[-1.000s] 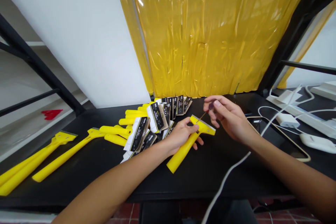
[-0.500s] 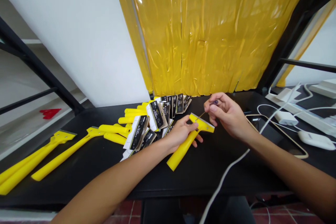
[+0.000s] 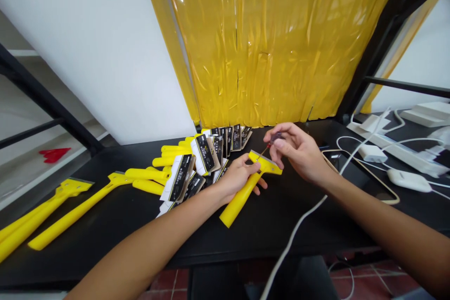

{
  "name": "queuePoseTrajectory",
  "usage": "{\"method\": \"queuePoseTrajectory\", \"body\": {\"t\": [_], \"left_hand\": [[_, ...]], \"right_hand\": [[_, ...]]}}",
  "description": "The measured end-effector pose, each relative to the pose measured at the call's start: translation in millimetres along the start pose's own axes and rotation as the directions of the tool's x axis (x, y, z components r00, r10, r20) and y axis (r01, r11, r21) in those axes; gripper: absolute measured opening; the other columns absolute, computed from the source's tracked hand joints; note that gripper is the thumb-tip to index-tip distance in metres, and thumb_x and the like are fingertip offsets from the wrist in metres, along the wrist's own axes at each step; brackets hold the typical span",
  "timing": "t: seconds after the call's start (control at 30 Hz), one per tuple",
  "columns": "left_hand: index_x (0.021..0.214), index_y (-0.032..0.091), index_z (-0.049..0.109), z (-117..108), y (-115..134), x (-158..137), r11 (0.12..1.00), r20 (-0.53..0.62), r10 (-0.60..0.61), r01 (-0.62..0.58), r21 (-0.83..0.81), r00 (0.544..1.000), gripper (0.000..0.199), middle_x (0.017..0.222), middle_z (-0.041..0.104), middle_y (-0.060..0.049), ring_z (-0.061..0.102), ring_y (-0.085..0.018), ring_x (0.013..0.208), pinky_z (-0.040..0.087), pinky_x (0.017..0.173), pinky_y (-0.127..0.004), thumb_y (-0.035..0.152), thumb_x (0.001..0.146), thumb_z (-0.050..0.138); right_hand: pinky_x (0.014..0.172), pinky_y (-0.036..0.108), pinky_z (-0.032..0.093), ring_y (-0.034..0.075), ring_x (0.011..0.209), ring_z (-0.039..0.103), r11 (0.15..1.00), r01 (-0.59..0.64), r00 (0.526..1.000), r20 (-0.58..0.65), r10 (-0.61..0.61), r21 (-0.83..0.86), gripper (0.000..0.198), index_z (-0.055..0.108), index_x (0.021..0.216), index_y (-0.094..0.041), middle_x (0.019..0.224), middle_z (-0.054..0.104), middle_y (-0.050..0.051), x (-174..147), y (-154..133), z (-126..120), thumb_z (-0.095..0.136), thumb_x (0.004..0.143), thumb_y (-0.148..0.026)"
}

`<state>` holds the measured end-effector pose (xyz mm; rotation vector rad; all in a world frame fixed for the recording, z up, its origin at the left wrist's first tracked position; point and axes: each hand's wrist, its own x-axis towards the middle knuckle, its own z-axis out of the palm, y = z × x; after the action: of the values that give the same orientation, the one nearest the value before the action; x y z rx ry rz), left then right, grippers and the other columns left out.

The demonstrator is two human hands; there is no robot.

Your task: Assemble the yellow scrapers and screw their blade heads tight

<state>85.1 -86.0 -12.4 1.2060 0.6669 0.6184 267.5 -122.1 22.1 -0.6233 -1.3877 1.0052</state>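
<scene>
My left hand (image 3: 241,176) is closed around the neck of a yellow scraper (image 3: 239,201), its handle slanting down toward me and its bladed head up to the right. Between the fingers of my right hand (image 3: 293,150) is a small screwdriver (image 3: 276,137) with a dark reddish handle. Its thin shaft slopes down to the left, and the tip meets the scraper head near a screw. Left of my hands lies a pile of yellow scrapers with black-and-white cards (image 3: 181,178). Farther left rest more scrapers without cards, one of them a long scraper (image 3: 75,213).
A tablet-like device with a pale rim (image 3: 385,201) lies right of my right hand. Beyond it are a white power strip (image 3: 411,152), chargers and cables. A white cable (image 3: 298,229) hangs across the front. A yellow strip curtain (image 3: 281,56) borders the black table's (image 3: 140,239) back.
My right fingers have shifted their grip, and more of the screwdriver handle shows. My left hand keeps the scraper in much the same pose. The whole view has shifted slightly.
</scene>
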Motion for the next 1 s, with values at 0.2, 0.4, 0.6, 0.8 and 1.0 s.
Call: {"method": "queuePoseTrajectory", "body": {"t": [0.2, 0.4, 0.6, 0.8, 1.0], "left_hand": [[0.104, 0.018, 0.048, -0.5, -1.4, 0.3, 1.000, -0.007, -0.009, 0.009, -0.008, 1.000, 0.026, 0.095, 0.063, -0.006, 0.069, -0.016, 0.059, 0.050, 0.041, -0.022, 0.031, 0.089, 0.066], [0.104, 0.018, 0.048, 0.2, -0.6, 0.0, 1.000, 0.007, 0.005, -0.005, -0.002, 1.000, 0.028, 0.095, 0.063, -0.006, 0.069, -0.016, 0.058, 0.050, 0.041, -0.022, 0.031, 0.089, 0.067], [0.103, 0.018, 0.047, 1.0, 0.5, -0.8, 1.000, -0.010, -0.018, 0.018, -0.003, 1.000, 0.022, 0.094, 0.062, -0.005, 0.069, -0.016, 0.058, 0.050, 0.041, -0.022, 0.028, 0.091, 0.063], [0.103, 0.017, 0.047, 0.9, -0.1, -0.6, 0.999, -0.033, -0.038, 0.038, -0.003, 0.999, 0.017, 0.095, 0.062, -0.007, 0.069, -0.015, 0.059, 0.051, 0.042, -0.022, 0.025, 0.094, 0.058], [0.101, 0.017, 0.046, 0.6, 0.3, -0.7, 0.999, -0.047, -0.045, 0.045, -0.009, 0.998, 0.015, 0.093, 0.062, -0.005, 0.069, -0.015, 0.058, 0.051, 0.042, -0.022, 0.024, 0.094, 0.058]], "right_hand": [[0.048, 0.026, 0.050, 0.011, 0.057, 0.058, 0.994, 0.009, 0.998, -0.064, -0.016, -0.109, 0.022, 0.071, 0.107, -0.023, 0.093, 0.067, 0.004, -1.6, 3.9, -4.5, 0.066, 0.094, -0.040], [0.053, 0.026, 0.053, 0.010, 0.063, 0.059, 0.993, 0.030, 0.996, -0.081, -0.039, -0.110, 0.019, 0.072, 0.105, -0.025, 0.102, 0.067, 0.004, 0.2, 3.8, -3.2, 0.065, 0.095, -0.039], [0.046, 0.025, 0.047, 0.007, 0.053, 0.054, 0.988, 0.019, 0.999, -0.044, -0.026, -0.153, 0.022, 0.071, 0.112, -0.025, 0.100, 0.067, 0.003, 0.1, 3.0, -3.3, 0.066, 0.095, -0.038], [0.046, 0.024, 0.049, 0.007, 0.054, 0.058, 0.997, -0.002, 1.000, 0.000, 0.002, -0.079, 0.019, 0.069, 0.107, -0.024, 0.104, 0.067, 0.004, -0.6, 2.4, 0.2, 0.063, 0.096, -0.039], [0.049, 0.025, 0.050, 0.006, 0.054, 0.055, 0.986, 0.016, 1.000, -0.022, -0.019, -0.167, 0.027, 0.070, 0.122, -0.028, 0.105, 0.063, 0.003, -0.8, 4.7, -1.3, 0.062, 0.097, -0.036]]}}
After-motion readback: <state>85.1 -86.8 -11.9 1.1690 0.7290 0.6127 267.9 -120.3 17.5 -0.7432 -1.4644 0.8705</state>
